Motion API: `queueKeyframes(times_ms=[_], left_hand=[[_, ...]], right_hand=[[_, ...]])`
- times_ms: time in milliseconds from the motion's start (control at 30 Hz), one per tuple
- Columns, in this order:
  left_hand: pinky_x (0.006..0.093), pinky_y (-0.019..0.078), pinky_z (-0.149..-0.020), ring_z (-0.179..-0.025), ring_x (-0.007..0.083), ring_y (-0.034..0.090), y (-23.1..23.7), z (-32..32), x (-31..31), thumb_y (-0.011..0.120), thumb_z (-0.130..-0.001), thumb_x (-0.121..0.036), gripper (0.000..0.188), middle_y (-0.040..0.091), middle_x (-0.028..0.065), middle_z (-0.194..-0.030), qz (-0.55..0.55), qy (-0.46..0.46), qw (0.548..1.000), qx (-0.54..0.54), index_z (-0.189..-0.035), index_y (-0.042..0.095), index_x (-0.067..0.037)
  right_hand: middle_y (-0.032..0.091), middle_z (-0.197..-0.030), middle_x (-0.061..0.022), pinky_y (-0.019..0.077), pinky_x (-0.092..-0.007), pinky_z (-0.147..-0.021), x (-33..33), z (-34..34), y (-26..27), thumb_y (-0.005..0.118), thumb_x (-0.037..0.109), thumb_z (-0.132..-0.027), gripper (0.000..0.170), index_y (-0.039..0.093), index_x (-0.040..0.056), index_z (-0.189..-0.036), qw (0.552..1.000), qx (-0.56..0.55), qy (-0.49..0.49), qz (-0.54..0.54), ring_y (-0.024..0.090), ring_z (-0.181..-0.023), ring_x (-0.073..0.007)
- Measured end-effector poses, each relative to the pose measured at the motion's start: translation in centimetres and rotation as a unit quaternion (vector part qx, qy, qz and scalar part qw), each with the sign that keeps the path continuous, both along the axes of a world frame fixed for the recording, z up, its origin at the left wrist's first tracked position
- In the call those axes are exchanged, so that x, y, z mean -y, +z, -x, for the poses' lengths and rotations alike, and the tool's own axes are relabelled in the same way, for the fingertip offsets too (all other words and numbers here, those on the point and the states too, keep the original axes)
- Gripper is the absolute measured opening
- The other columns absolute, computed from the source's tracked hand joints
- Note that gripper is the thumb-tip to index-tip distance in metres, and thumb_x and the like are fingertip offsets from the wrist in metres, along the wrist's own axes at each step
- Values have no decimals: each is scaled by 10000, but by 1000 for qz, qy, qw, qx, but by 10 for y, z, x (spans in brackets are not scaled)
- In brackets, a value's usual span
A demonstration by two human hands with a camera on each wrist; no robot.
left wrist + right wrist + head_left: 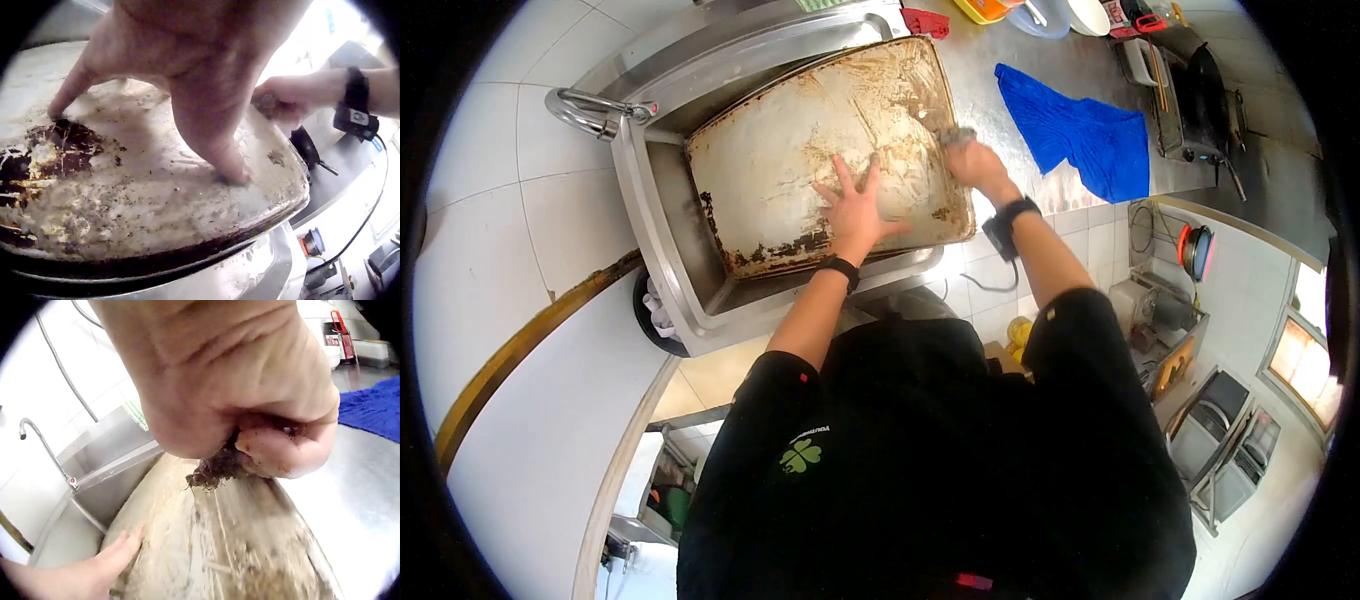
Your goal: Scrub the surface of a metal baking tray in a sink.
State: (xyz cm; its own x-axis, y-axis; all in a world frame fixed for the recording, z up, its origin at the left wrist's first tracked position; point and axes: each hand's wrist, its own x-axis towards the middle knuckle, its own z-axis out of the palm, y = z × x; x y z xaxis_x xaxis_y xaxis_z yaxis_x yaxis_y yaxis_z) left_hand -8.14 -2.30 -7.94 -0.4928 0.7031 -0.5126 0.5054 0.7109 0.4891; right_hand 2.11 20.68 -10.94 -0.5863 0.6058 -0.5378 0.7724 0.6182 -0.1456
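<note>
A large metal baking tray [770, 170], streaked with brown, flaking residue, lies slanted across the sink [662, 215], its right end over the counter side. My left hand [856, 212] rests on the tray with fingers spread, and in the left wrist view the fingertips and thumb [232, 167] press its surface. At the tray's right edge, my right hand [974, 165] grips a steel wool scourer [219, 465]. Dark, ragged strands poke out below the curled fingers [281, 450]; the rest of the scourer is hidden in the palm.
A chrome faucet [585, 110] stands at the sink's left rim. A crumpled blue cloth [1085, 130] lies on the steel counter [990, 105] to the right. Bowls [1040, 18] and a red cloth [925, 22] sit at the back. A black wok [1203, 75] is at the far right.
</note>
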Motion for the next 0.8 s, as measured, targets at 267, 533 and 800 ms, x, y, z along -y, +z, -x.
queueKeyframes(times_ms=[267, 533, 800], left_hand=[[722, 354, -956, -1315, 673, 61, -10, 0, -2, 872, -452, -598, 1272, -83, 227, -1567, 17, -7, 1000, -22, -1506, 213, -327], [727, 344, -964, -1305, 681, 79, -11, -2, 0, 843, -477, -649, 1261, -83, 225, -1567, 28, -19, 999, -38, -1512, 198, -327], [743, 325, -958, -1303, 685, 72, -8, -2, 2, 864, -465, -605, 1248, -79, 238, -1565, 14, -11, 1000, -24, -1503, 235, -313]], right_hand=[[660, -891, -259, 522, -491, -765, 1, -10, 1, 408, 247, -889, 329, 626, 1, -906, 999, -8, 36, -10, 634, -806, -468], [654, -889, -292, 547, -472, -715, 27, -48, 17, 404, 355, -912, 442, 643, -12, -977, 994, -82, 77, -9, 653, -772, -435], [671, -871, -223, 571, -401, -563, 18, -3, 55, 417, 342, -887, 454, 647, -44, -953, 976, 1, -162, 146, 678, -697, -337]])
